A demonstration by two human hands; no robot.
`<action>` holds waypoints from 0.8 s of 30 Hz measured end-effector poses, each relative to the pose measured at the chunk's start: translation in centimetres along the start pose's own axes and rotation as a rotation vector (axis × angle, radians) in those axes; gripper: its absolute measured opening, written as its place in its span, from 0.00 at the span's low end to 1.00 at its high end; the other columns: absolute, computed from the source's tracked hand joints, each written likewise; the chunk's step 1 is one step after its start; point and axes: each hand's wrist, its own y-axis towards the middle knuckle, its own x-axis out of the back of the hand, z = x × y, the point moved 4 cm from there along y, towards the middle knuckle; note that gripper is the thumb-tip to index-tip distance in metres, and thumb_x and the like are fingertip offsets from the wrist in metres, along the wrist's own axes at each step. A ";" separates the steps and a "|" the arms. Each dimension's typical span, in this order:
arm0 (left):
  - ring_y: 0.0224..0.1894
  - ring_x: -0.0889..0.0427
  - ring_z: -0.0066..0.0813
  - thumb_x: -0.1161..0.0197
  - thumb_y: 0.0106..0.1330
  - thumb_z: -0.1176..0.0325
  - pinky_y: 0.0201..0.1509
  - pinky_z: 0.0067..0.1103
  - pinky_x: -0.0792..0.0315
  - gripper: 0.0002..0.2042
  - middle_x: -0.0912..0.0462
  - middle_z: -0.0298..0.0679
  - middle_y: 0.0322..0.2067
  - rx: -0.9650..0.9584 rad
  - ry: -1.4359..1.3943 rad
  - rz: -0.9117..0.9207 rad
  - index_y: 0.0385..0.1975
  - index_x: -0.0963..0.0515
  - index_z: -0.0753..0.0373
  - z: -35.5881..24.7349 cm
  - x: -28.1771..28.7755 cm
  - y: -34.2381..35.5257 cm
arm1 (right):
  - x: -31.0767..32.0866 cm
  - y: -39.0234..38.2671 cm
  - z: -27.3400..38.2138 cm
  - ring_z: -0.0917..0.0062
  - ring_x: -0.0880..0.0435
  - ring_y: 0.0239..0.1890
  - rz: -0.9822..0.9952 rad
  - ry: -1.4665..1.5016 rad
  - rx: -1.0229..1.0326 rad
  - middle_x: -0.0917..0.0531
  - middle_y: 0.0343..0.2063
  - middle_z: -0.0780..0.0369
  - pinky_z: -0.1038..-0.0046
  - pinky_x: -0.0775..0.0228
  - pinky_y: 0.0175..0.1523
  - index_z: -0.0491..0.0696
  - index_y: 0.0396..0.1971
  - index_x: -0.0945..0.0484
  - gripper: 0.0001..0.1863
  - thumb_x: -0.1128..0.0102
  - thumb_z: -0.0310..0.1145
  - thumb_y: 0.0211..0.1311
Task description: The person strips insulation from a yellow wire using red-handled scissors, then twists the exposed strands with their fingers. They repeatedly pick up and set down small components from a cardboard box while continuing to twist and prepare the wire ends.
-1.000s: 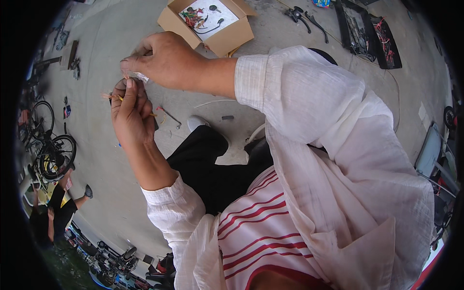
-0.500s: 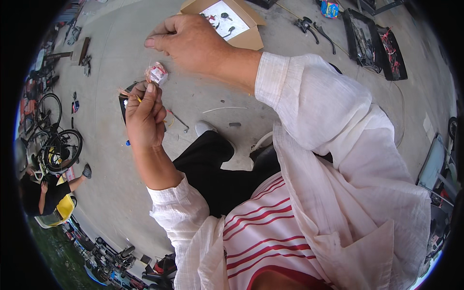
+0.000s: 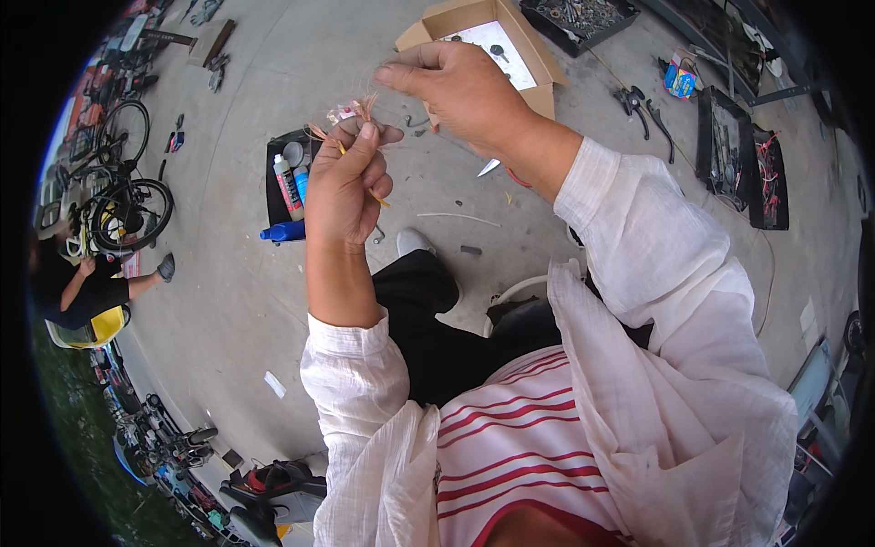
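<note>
My left hand [image 3: 346, 187] is raised in front of me, thumb pressed against curled fingers. It grips a yellow wire [image 3: 381, 201] whose bare copper strands [image 3: 367, 108] fan out above the thumb; more frayed strands [image 3: 319, 133] stick out on the left side of the hand. To its upper right, apart from it, is my right hand [image 3: 469, 87], with thumb and forefinger pinched together. Faint hair-thin lines show beside those fingertips, too fine to tell whether they are held.
Behind my left hand lies a black tray [image 3: 276, 205] with bottles, including a blue one [image 3: 284, 232]. A cardboard box [image 3: 545, 66] stands beyond my right hand. Brake levers [image 3: 634, 102] and black parts trays [image 3: 725, 146] lie to the right. Another person [image 3: 77, 287] is at far left, near bicycles [image 3: 128, 214].
The view has shifted, so the floor things appear farther right and the tray of bottles shows more. My right hand has come lower, nearer the level of the copper strands; my left hand keeps its grip.
</note>
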 end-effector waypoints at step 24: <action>0.16 0.41 0.11 0.47 0.69 0.69 0.18 0.11 0.44 0.04 0.23 0.35 0.28 0.019 -0.143 -0.011 0.39 0.31 0.60 0.4 -0.7 -0.6 | -1.7 -1.0 1.1 0.71 0.19 0.31 -0.007 -0.327 0.267 0.19 0.26 0.58 0.71 0.29 0.38 0.43 0.27 0.17 0.10 0.37 0.35 0.53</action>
